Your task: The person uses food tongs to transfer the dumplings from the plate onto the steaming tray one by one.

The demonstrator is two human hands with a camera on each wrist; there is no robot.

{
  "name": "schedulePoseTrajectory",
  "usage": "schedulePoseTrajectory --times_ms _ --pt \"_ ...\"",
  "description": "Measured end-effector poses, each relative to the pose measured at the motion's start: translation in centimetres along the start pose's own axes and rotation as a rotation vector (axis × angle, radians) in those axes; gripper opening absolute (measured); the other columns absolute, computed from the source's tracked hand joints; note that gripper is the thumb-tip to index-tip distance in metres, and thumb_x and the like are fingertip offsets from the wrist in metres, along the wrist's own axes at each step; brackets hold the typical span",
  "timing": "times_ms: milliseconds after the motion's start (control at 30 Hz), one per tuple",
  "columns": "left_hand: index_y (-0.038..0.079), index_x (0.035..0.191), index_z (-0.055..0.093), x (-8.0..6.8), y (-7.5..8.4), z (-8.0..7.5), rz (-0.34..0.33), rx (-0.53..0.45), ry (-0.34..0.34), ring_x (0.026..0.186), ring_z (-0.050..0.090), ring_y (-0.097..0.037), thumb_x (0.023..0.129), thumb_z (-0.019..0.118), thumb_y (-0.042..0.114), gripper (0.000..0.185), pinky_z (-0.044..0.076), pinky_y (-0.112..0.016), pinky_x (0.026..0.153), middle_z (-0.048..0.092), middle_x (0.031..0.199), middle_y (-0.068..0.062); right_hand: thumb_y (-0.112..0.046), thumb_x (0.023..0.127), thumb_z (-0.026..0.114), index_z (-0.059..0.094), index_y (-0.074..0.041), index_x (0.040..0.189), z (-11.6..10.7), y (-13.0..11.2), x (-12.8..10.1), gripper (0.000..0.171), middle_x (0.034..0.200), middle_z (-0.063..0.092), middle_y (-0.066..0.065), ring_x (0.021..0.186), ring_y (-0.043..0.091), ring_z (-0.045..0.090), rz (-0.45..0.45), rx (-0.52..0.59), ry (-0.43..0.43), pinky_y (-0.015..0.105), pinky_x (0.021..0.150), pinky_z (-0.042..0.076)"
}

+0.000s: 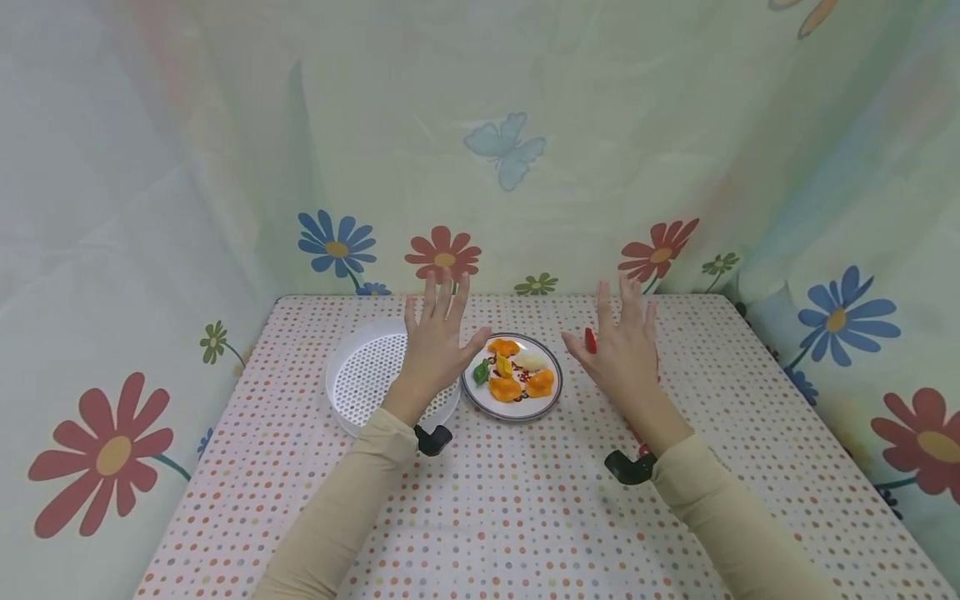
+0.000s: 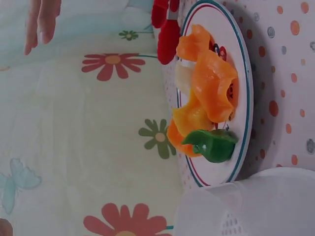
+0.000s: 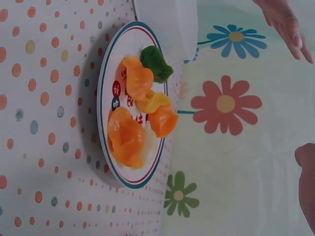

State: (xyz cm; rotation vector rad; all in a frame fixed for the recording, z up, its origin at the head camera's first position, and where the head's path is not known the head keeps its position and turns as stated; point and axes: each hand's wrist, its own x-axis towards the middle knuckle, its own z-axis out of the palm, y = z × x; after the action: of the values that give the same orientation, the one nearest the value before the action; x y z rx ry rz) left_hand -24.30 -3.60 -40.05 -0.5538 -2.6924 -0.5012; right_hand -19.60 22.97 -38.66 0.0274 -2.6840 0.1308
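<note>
Both hands are raised over the table with fingers spread and hold nothing. My left hand (image 1: 437, 354) overlaps the right part of a round white basin with a perforated bottom (image 1: 367, 379). Between the hands lies a white plate (image 1: 534, 410) with a dark rim, carrying several dumpling-shaped pieces: orange (image 2: 214, 86), yellow (image 2: 192, 117), whitish (image 1: 531, 362) and one green (image 2: 214, 146). My right hand (image 1: 624, 357) is to the right of the plate, largely covering a red utensil (image 1: 591, 340). In the left wrist view its red ends (image 2: 168, 42) join a metal part.
A dotted cloth (image 1: 495, 517) covers the table. Flower-printed curtains (image 1: 375, 125) stand along its back and both sides. Black camera mounts (image 1: 433, 440) sit on the wrists. In the left wrist view, the basin's wall (image 2: 206, 206) stands close beside the plate.
</note>
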Motion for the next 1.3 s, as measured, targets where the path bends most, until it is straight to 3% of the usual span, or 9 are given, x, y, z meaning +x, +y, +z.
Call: schedulePoseTrajectory --times_ms 133,367,533,667,767,900,1000,1200,1300 --pt "0.025 0.154 -0.001 -0.6 -1.4 0.1 -0.053 -0.052 0.06 0.149 -0.006 -0.026 0.095 0.04 0.05 0.076 0.004 -0.06 0.116 -0.006 0.162 -0.001 -0.048 0.087 0.061 0.003 -0.01 0.154 0.4 0.8 -0.5 0.096 0.159 -0.003 0.016 0.144 0.039 0.014 0.078 0.028 -0.046 0.06 0.114 0.018" --pt "0.016 0.154 0.012 -2.0 -5.6 0.4 -0.243 -0.158 0.163 0.149 0.006 -0.029 0.097 0.04 0.041 0.068 0.01 -0.058 0.116 0.013 0.16 -0.011 -0.047 0.088 0.06 0.0 -0.009 0.153 1.1 2.6 -2.0 0.097 0.157 0.006 0.024 0.135 0.05 0.026 0.227 0.094 -0.12 0.064 0.109 0.025" --pt "0.01 0.148 0.031 -3.4 -8.9 0.0 -0.384 -0.195 0.212 0.147 0.012 -0.033 0.097 0.044 0.034 0.058 0.014 -0.059 0.115 0.025 0.156 -0.015 -0.05 0.087 0.06 -0.004 -0.005 0.152 2.6 4.6 -3.5 0.102 0.156 0.002 0.028 0.133 0.053 0.026 0.319 0.09 -0.184 0.065 0.106 0.027" --pt "0.008 0.137 0.048 -5.0 -11.3 -0.3 -0.525 -0.278 0.286 0.141 0.029 -0.035 0.097 0.046 0.026 0.044 0.021 -0.055 0.114 0.04 0.148 -0.016 -0.059 0.088 0.052 -0.005 0.002 0.15 4.2 6.7 -4.7 0.104 0.154 0.001 0.032 0.137 0.052 0.018 0.407 0.084 -0.237 0.069 0.107 0.018" --pt "0.008 0.135 0.051 -6.2 -12.9 -0.1 -0.615 -0.369 0.309 0.135 0.038 -0.035 0.098 0.045 0.025 0.041 0.027 -0.053 0.112 0.046 0.143 -0.016 -0.071 0.086 0.041 -0.008 0.007 0.148 5.3 8.2 -5.4 0.111 0.153 0.0 0.036 0.139 0.052 0.013 0.483 0.117 -0.294 0.074 0.105 0.012" --pt "0.009 0.142 0.041 -7.4 -14.6 0.3 -0.636 -0.468 0.239 0.135 0.038 -0.035 0.098 0.046 0.031 0.049 0.033 -0.051 0.11 0.041 0.146 -0.017 -0.078 0.081 0.04 -0.01 0.01 0.146 6.2 8.6 -5.6 0.12 0.15 0.005 0.04 0.137 0.054 0.016 0.547 0.146 -0.371 0.074 0.104 0.014" --pt "0.01 0.149 0.027 -7.7 -15.5 0.7 -0.607 -0.502 0.135 0.138 0.034 -0.035 0.097 0.048 0.04 0.063 0.032 -0.05 0.111 0.031 0.151 -0.018 -0.074 0.08 0.047 -0.013 0.01 0.146 6.9 8.2 -5.7 0.123 0.149 0.008 0.04 0.137 0.054 0.017 0.578 0.161 -0.399 0.073 0.105 0.015" --pt "0.018 0.154 0.0 -8.1 -16.4 1.0 -0.576 -0.532 -0.123 0.145 0.017 -0.037 0.091 0.048 0.057 0.088 0.018 -0.056 0.116 0.01 0.158 -0.018 -0.067 0.077 0.058 -0.026 0.002 0.144 8.9 7.6 -6.2 0.128 0.151 0.009 0.038 0.138 0.052 0.018 0.628 0.153 -0.394 0.073 0.106 0.01" --pt "0.021 0.153 -0.01 -8.3 -16.6 0.7 -0.605 -0.58 -0.183 0.147 0.01 -0.037 0.091 0.053 0.054 0.094 0.01 -0.056 0.117 0.003 0.16 -0.015 -0.063 0.078 0.061 -0.024 0.002 0.144 9.6 7.1 -6.3 0.127 0.148 0.017 0.039 0.137 0.051 0.023 0.621 0.127 -0.346 0.073 0.106 0.011"
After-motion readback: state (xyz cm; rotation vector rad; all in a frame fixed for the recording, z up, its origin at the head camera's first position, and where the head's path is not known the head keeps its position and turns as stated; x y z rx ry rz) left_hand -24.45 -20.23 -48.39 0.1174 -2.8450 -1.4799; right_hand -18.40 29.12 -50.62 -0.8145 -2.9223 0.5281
